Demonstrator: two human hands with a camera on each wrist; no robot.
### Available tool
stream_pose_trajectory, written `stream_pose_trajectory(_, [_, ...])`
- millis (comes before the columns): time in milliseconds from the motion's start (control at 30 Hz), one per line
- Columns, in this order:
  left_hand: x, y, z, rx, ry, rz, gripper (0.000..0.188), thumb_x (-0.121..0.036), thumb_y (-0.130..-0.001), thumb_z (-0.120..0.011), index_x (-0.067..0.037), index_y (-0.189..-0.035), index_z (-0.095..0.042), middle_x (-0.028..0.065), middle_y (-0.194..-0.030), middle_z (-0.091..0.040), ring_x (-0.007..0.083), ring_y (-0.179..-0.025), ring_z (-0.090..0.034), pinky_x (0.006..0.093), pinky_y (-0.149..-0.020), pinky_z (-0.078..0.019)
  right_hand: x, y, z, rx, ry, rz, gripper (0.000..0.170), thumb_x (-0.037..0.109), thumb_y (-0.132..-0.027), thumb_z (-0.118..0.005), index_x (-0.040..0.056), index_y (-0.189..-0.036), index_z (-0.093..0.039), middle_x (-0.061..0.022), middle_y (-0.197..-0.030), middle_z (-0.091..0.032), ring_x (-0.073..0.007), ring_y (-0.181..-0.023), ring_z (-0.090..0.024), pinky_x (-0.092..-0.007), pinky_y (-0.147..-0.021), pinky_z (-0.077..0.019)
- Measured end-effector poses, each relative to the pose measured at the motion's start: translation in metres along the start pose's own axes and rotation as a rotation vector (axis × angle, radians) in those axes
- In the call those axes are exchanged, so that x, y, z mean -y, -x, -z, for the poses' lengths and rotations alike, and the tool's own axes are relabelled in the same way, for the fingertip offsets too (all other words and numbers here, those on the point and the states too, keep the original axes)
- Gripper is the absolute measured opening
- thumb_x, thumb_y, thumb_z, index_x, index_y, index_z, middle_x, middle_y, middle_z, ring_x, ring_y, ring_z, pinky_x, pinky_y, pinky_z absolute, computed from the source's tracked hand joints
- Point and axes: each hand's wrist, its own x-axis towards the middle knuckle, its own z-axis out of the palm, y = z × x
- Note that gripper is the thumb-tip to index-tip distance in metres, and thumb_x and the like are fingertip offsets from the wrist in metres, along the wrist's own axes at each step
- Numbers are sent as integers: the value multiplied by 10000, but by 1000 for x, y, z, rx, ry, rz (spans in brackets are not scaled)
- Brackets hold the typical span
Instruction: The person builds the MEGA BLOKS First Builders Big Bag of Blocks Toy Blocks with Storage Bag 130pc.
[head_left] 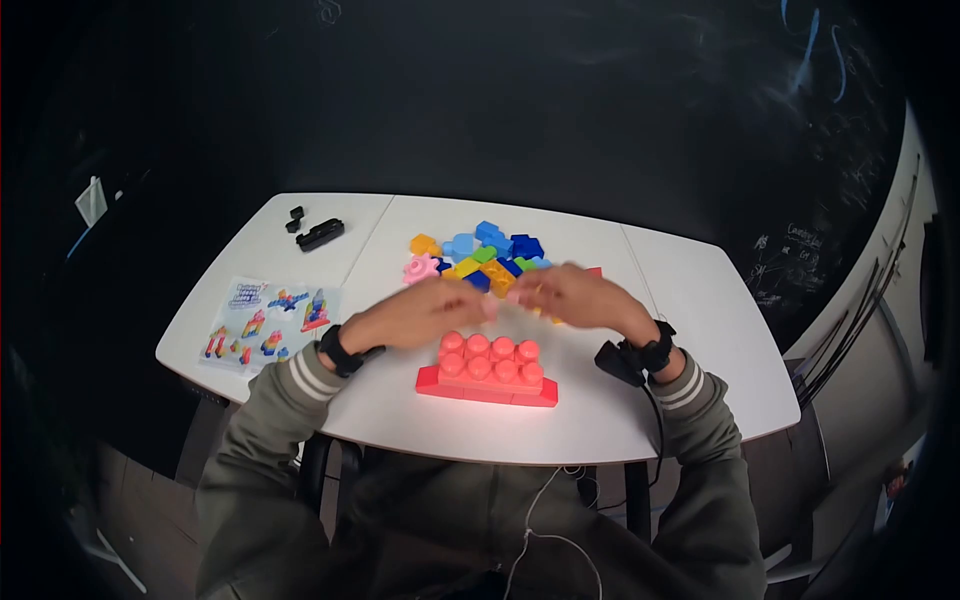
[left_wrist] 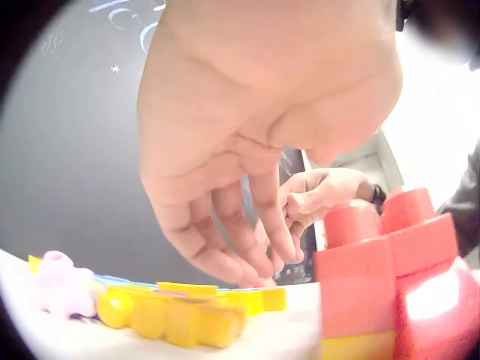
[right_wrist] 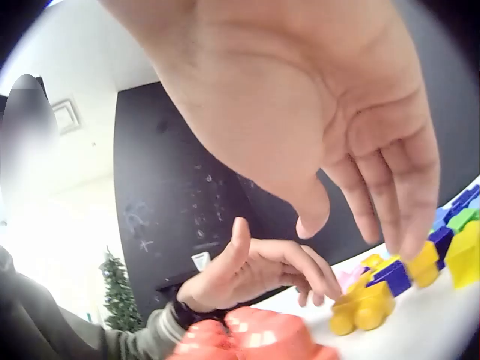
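Note:
Near the table's middle, my left hand (head_left: 435,310) hovers with loosely bent fingers and nothing in its grasp. Facing it, my right hand (head_left: 578,298) has its fingers pointing down, and in the right wrist view its palm (right_wrist: 300,97) is bare. Between the hands and the table's front edge stands a red building-block assembly (head_left: 490,372), a studded upper part on a wider base with sloped ends. A yellow strip (left_wrist: 356,348) shows low on it in the left wrist view. Just beyond the fingertips lie yellow blocks (right_wrist: 364,307), partly hidden by the hands in the head view.
A pile of blue, green and yellow blocks (head_left: 485,255) lies at the back, with a pink gear-shaped piece (head_left: 420,268) at its left. On the left are a picture sheet (head_left: 268,325) and a black case (head_left: 320,235). A cable (head_left: 655,430) hangs from the right wrist.

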Motion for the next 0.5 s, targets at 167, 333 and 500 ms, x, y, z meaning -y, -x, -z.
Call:
stream_pose_trajectory(167, [46,-3,5,-445,-534,-221,321,-253,-1006,-830,-57,-1258,-801,120,-1167,-768,283,-1017,-721,395,-896,-579,-47,-39,-29,-370,214,34,649,269,-961,-871,55,-1529,-639,-201,-1415,-730,-396,-1273,-700,-463,-1092,-552])
stream_pose_trajectory(333, [40,-4,1,-282,-464,-15,319,-260,-1004,-833,-34,-1224,-790,137,-1168,-718,294,-1004,-699,410,-910,-575,-48,-44,-48,-373,297,154,583,232,-904,-908,44,-1392,-650,-182,-1435,-687,-390,-1363,-619,-482,-1147,-496])
stream_pose_trajectory(500, [41,-4,-9,-306,-408,-51,301,-273,-1021,-784,1,-1099,-688,142,-1114,-678,323,-1006,-687,416,-886,-557,-48,-47,-52,-452,275,182,445,194,-868,-917,60,-1171,-620,-192,-1277,-705,-396,-1250,-655,-495,-1062,-533])
